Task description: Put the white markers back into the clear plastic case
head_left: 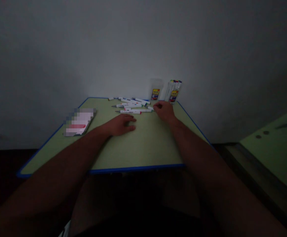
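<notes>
Head view: the left hand [121, 125] is resting open, likely for support, while the right hand [165, 111] is pinching a marker [150, 108] near its end

No legible text, the yellow case labels [155, 93] too small and dim

Markers [131, 112] smooth, seemingly plastic; tabletop [138, 148] smooth; wall [123, 49] matt.

A flat, blurred device [80, 121] leftward on a blue-edged table [143, 148], grey wall [128, 49] behind
</notes>
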The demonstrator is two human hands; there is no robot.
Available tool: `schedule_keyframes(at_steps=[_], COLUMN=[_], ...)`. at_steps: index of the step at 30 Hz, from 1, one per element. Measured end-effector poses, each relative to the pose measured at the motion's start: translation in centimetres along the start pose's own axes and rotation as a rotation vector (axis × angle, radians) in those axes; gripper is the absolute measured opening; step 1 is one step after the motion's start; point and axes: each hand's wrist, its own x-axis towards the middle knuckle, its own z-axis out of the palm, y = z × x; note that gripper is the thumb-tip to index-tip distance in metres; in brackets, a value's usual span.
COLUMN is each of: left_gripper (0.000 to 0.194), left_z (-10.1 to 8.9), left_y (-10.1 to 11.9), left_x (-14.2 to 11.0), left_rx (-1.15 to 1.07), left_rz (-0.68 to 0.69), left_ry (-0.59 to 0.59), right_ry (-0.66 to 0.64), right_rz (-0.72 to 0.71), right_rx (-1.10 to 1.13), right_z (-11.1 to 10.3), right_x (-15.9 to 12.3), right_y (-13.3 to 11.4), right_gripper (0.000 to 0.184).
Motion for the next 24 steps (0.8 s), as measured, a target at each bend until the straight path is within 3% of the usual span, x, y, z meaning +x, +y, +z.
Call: schedule_keyframes(at_steps=[5, 9, 14, 18, 22, 24], left_gripper=[0.060, 0.060, 0.061, 0.059, 0.056, 0.053], left_z=[-0.1, 0.0, 0.2, 0.2, -0.3, -0.9], left_y=[-0.1, -0.2, -0.6, -0.5, -0.3, -0.4], left_x=[0.3, 0.4, 0.6, 0.6, 0.4, 0.3], left_rx=[0.006, 0.007, -0.011, -0.002, 0.016, 0.031], left_rz=[-0.004, 0.008, 0.033, 0.004, -0.020, -0.111], left_ry=[-0.018, -0.008, 0.008, 0.010, 0.012, 0.048], right_ry=[-0.026, -0.139, -0.150, -0.120, -0.088, -0.097], right_rz=[0.126, 0.053, 0.033, 0.036, 0.028, -0.005], right_rx=[0.064, 0.049, 0.066, 0.080, 0.051, -0.012], right_z=[-1.6, -3.4, -4.9, -3.5, -0.2, 1.5], right_x=[1.5, 2.7, 3.2, 2.9, 2.2, 1.7], right_y=[0.5, -0.2, -1.3, -2.0, -3.1, -3.7], right_gripper=[0.011, 0.008, 0.010, 0.011, 0.013, 0.015])
